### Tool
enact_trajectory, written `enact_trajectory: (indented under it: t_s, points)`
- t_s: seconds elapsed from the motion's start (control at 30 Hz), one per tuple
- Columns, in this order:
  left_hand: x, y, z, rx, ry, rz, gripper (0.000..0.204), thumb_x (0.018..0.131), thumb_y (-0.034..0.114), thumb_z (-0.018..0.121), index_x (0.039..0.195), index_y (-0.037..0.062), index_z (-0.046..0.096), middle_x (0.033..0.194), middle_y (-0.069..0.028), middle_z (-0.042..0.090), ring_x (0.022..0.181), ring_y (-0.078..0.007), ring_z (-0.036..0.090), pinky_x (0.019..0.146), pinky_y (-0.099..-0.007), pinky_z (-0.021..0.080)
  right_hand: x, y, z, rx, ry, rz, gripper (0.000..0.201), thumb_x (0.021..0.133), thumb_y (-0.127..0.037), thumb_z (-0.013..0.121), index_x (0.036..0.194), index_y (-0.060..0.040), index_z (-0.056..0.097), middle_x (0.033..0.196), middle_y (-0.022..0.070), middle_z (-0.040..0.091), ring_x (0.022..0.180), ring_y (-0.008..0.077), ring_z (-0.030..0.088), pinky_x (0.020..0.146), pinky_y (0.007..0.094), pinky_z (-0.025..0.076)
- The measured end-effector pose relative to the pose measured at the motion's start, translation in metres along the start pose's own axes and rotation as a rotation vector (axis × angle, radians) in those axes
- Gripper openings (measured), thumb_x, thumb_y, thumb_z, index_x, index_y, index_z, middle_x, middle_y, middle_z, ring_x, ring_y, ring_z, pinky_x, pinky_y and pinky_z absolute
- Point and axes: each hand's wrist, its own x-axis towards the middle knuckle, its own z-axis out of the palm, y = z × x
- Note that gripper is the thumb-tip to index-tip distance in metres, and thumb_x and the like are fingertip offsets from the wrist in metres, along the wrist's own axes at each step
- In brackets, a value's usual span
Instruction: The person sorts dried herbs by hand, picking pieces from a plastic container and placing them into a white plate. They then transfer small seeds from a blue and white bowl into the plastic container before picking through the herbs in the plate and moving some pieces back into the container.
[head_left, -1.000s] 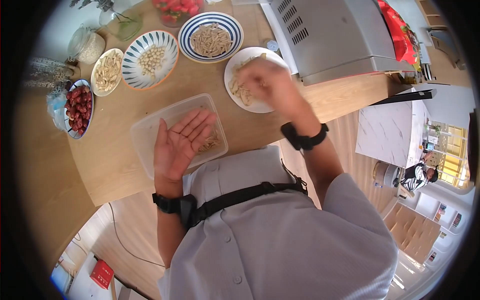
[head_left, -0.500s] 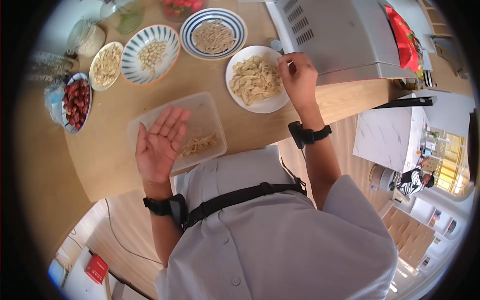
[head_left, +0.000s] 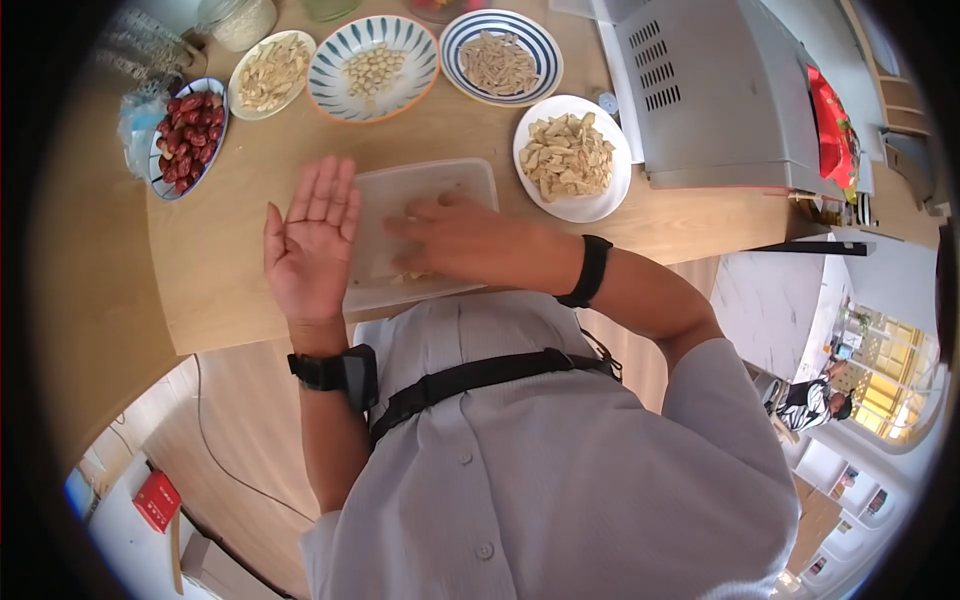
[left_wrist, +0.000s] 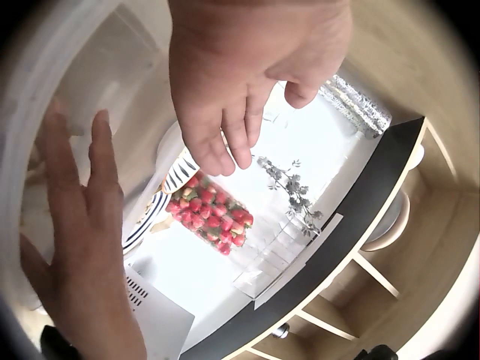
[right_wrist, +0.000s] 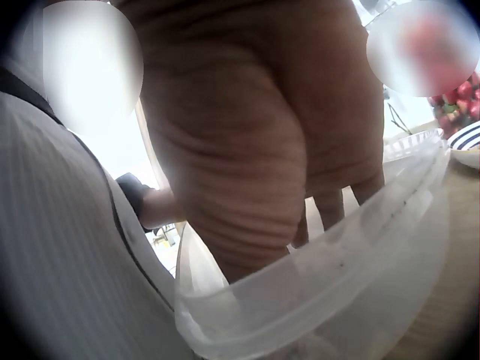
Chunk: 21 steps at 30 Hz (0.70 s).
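A translucent plastic box (head_left: 470,172) lies on the table at the person's front, a few pale pieces visible at its bottom. The right hand (head_left: 475,240), blurred, is over and inside the box with fingers spread and bent a little; in the right wrist view the fingers of the right hand (right_wrist: 262,142) pass below the rim of the box (right_wrist: 300,277). Palm up, the left hand (head_left: 315,250) is beside the box's left side, fingers straight and nothing on the palm. A white plate (head_left: 623,185) of pale dried slices stands right of the box.
Along the back stand a blue-striped bowl (head_left: 550,60), a leaf-patterned bowl (head_left: 325,85), a small dish of pale slices (head_left: 270,72) and a jar (head_left: 237,22). A bowl of red dates (head_left: 190,135) is at the left, a grey appliance (head_left: 710,100) at the right.
The right hand has moved left from the plate of slices to the box, its fingers spreading. The left hand stays palm up, now beside the box rather than over it. The head view has shifted.
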Motion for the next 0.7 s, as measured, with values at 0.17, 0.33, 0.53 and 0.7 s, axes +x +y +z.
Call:
enact_trajectory:
  t_s: [0.17,0.33,0.53,0.7]
  points:
    - [0.003,-0.008,0.012,0.063,0.117,-0.03,0.071,0.113,0.045,0.032,0.158,-0.0094,0.03,0.166,-0.027,0.031,0.158,-0.0387,0.025,0.129,-0.0503,0.022,0.004,0.009,0.016,-0.018,0.005,-0.121,0.025,0.088,-0.025,0.065,0.11,-0.0246,0.078,0.133,0.005,0.062,0.122,0.0257,0.055,0.088,0.0425,0.05]
    - [0.005,-0.011,0.021,0.114,0.208,-0.006,0.073,0.113,0.047,0.032,0.157,-0.0101,0.029,0.165,-0.0273,0.032,0.157,-0.039,0.027,0.129,-0.0497,0.023,0.0,0.005,0.001,-0.016,-0.054,-0.032,0.019,0.086,-0.022,0.066,0.103,-0.02,0.076,0.116,0.0021,0.062,0.115,0.0245,0.057,0.085,0.0412,0.052]
    - [0.001,-0.001,0.015,0.054,0.025,0.007,0.073,0.112,0.046,0.032,0.158,-0.011,0.027,0.166,-0.0272,0.03,0.157,-0.0388,0.027,0.129,-0.0489,0.024,-0.018,0.009,-0.037,-0.23,0.32,0.419,0.037,0.078,-0.019,0.081,0.112,-0.0111,0.072,0.119,0.0059,0.065,0.109,0.028,0.063,0.085,0.0398,0.056]
    - [-0.008,0.025,0.007,0.097,0.024,0.108,0.072,0.111,0.037,0.043,0.16,-0.0108,0.021,0.169,-0.0243,0.025,0.159,-0.0357,0.023,0.13,-0.0461,0.025,-0.02,0.032,-0.028,-0.053,0.132,0.622,0.03,0.09,-0.013,0.071,0.118,-0.005,0.07,0.103,0.0169,0.071,0.095,0.035,0.07,0.079,0.046,0.057]
